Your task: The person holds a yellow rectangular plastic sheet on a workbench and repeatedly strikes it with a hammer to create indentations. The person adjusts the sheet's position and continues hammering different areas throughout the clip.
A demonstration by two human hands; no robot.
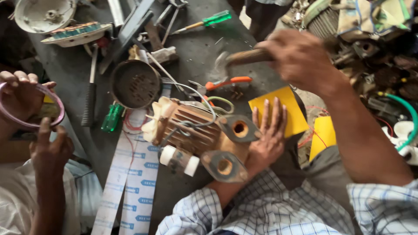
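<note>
Head view: copper-coloured, ribbed pump motor (196,130)

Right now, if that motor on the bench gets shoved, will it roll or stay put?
The motor looks like finned metal, so probably heavy. Its rounded body might rock, but the flat flanges and the left hand pressed beside it likely steady it. The loose wires would flop.
</note>
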